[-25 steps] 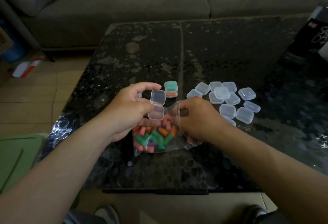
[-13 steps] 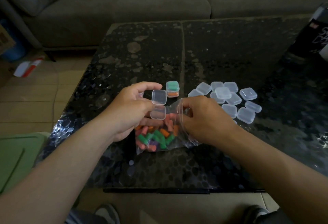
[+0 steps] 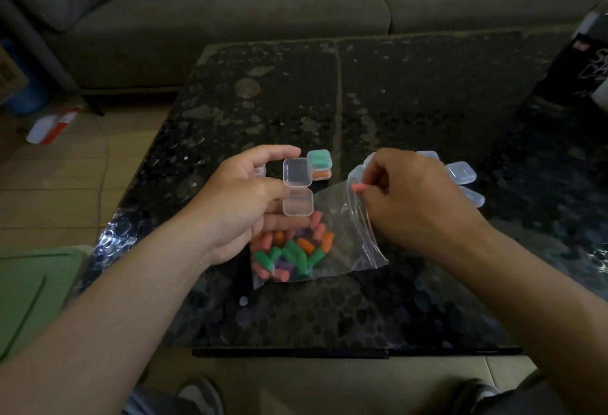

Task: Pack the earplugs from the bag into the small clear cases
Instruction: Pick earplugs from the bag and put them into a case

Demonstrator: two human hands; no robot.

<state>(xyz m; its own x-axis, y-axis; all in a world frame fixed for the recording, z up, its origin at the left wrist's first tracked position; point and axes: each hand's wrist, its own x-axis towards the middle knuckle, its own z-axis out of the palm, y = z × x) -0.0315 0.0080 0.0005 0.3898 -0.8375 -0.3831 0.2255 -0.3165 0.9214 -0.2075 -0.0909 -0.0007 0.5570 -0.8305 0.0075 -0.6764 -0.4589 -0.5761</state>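
head view, looking down at a glossy black table (image 3: 394, 102) with a pebbled, mottled surface. the left hand (image 3: 243, 197) holds an open clear case (image 3: 297, 187), a small square hinged box of see-through plastic with rounded corners. its lid is folded back so both empty halves face up, with the thumb over the top and the fingers curled beneath. the right hand (image 3: 418, 197) pinches a pink earplug (image 3: 358, 188) between its fingertips, just above the mouth of the bag (image 3: 342, 237). only the plug's soft rounded tip shows. the bag is thin crinkled clear plastic with a zip edge. it lies on the table between the two hands, its mouth raised toward the right hand. inside it is a heap of loose earplugs (image 3: 292, 253), stubby foam cylinders in green, orange, pink and purple. just behind the open case stand two filled cases (image 3: 319, 164), stacked, the upper one showing green and the lower orange. the empty cases (image 3: 462, 172), closed, peek out behind the right hand. a grey fabric sofa (image 3: 230, 3) runs along the far side of the table.
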